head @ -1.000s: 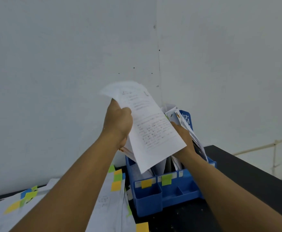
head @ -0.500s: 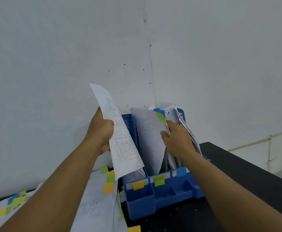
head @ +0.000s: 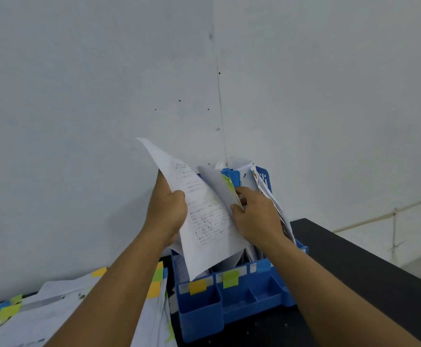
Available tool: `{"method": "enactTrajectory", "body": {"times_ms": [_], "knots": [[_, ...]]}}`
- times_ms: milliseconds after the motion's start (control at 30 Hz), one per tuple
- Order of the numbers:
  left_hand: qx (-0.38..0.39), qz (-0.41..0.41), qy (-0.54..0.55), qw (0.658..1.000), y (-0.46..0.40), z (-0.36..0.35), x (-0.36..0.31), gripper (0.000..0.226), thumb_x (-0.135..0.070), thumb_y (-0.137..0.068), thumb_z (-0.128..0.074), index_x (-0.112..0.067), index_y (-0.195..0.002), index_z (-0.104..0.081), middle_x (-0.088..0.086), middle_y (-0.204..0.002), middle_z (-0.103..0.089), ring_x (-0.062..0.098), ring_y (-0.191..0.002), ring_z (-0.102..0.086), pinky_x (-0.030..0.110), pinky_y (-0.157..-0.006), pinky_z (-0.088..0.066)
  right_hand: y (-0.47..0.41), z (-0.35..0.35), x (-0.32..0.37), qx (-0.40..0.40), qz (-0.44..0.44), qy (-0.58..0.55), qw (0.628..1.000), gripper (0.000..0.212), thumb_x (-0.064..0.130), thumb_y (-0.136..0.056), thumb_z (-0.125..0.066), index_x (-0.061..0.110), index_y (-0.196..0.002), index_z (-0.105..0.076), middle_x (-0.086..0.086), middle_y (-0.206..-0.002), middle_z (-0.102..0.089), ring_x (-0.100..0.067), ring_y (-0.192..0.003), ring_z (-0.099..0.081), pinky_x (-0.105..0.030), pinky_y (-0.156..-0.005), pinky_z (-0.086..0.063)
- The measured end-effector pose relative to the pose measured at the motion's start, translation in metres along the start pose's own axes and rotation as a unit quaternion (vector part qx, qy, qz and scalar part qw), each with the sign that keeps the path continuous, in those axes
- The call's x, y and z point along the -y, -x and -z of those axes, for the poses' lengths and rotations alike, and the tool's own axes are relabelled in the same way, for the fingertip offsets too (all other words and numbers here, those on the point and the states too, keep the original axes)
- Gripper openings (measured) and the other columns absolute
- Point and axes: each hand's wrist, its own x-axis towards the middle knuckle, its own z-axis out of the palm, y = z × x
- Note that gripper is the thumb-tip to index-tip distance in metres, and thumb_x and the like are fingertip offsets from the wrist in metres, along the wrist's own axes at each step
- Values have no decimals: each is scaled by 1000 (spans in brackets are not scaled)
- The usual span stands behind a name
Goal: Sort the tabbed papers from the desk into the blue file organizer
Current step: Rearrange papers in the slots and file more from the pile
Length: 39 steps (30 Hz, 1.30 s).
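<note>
Head view, looking down at a black desk (head: 369,266) set against a white wall (head: 79,96). The left hand (head: 165,209), at centre frame, has its grip closed on the left edge of a printed sheet (head: 204,221), which tilts over the blue file organizer (head: 242,296) with its lower corner hanging above the front compartments. The print on the sheet is too small to read. The right hand (head: 257,214), just right of the sheet, pinches a filed paper bearing a green tab (head: 228,182) among the upright papers in the organizer. The held sheet and both forearms hide most of the organizer's slots. On the organizer's front rail sit a yellow label (head: 197,288) and a green label (head: 230,278); no writing is legible on either. In the lower left of the frame, a loose pile of tabbed papers (head: 54,314) lies on the desk beside the organizer, with yellow, green and blue tabs showing at its edges.
</note>
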Motion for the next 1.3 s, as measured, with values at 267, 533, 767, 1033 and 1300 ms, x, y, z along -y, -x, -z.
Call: {"method": "enactTrajectory", "body": {"times_ms": [267,533,767,1033,1300], "knots": [[6,-19,-73,997,-11,12,16,72,7,-86,-33,-34,-144,-37,-11,-134,-53,14,-120,-51,40,-106,-42,-2,4,1,-3,-4,-4,1000,39,34,-100,-53,25,-138,-51,-1,-122,-62,-19,-102,-61,-38,-89,-55],[-11,-71,-82,994,-19,-9,32,80,5,-89,-34,-39,-152,-13,-17,-153,-31,7,-138,-33,36,-118,-26,0,0,5,-2,-7,-27,1000,41,36,-99,-54,24,-138,-52,-3,-114,-63,-19,-98,-61,-33,-85,-52],[-56,-22,-46,997,-2,-55,39,73,-2,-98,-35,-34,-154,2,-11,-135,-34,6,-102,-42,17,-80,-38,3,-3,12,-1,-15,-64,998,44,41,-99,-54,24,-139,-51,-1,-114,-63,-15,-101,-57,-25,-81,-43],[-31,108,5,994,25,-68,80,61,-5,-98,-34,-33,-150,-19,-1,-143,-43,14,-113,-44,29,-93,-39,8,-3,21,16,-12,-61,998,44,44,-98,-55,23,-137,-54,-1,-126,-65,-17,-115,-58,-23,-87,-40],[3,143,55,988,46,-38,64,74,-14,-93,-59,-27,-151,-16,3,-148,-41,14,-127,-45,28,-91,-41,22,-12,27,31,1,-15,999,55,58,-90,-59,29,-137,-52,0,-138,-47,-19,-116,-54,-35,-91,-48]]}}
